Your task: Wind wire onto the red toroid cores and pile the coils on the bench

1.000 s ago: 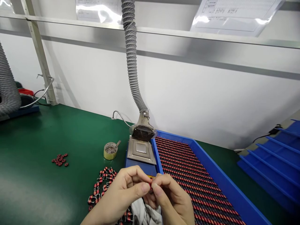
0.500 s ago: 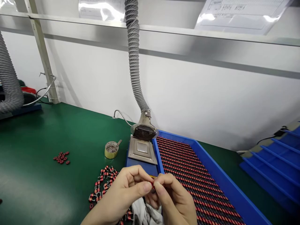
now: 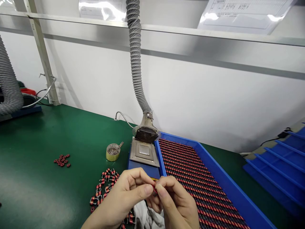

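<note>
Both my hands meet low in the view, fingertips together. My left hand [image 3: 124,195] and my right hand [image 3: 176,200] pinch a small red wound component [image 3: 155,190], mostly hidden by my fingers. A white cloth [image 3: 145,216] lies beneath my hands. Left of them, a loose pile of red-and-black wired coils [image 3: 102,187] sits on the green bench mat [image 3: 59,133]. Right of my right hand, a blue tray [image 3: 228,187] holds dense rows of similar red-and-black parts.
A metal heated plate [image 3: 144,152] on a blue base stands ahead, below a ribbed grey extraction hose [image 3: 135,57]. Nearby are a tape roll [image 3: 112,152] holding metal scraps and several small red rings [image 3: 61,160]. Stacked blue trays [image 3: 278,165] stand at right.
The view has shifted slightly and the hands have drawn a little closer together. Both still pinch the small red component.
</note>
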Motion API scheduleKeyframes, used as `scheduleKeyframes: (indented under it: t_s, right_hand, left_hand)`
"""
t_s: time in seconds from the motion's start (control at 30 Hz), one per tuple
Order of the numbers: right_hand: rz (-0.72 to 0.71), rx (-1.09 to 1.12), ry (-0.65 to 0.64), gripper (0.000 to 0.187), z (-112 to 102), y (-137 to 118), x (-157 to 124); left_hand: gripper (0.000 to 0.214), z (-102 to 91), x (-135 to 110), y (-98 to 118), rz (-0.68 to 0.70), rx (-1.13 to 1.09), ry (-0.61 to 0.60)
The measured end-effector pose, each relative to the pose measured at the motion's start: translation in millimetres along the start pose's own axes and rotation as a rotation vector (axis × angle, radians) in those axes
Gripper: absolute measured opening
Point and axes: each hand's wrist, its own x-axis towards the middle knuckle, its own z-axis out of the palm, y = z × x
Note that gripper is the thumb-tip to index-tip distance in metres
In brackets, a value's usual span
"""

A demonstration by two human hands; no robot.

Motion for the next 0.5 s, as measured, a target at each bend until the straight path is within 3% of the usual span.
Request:
scheduleKeyframes:
  t_s: [0.3,0.5]
  right_hand:
    - [-0.101,0.008,0.049,0.02,2.2,-0.8,-1.0]
    - [-0.355,-0.137,0.011,0.012,-3.3,1.0,-0.2]
  left_hand:
    - [0.026,-5.3,1.7,-1.3,0.026,-0.038,-0.098]
    - [0.03,1.3,-5.6,4.6,0.001,0.024,0.045]
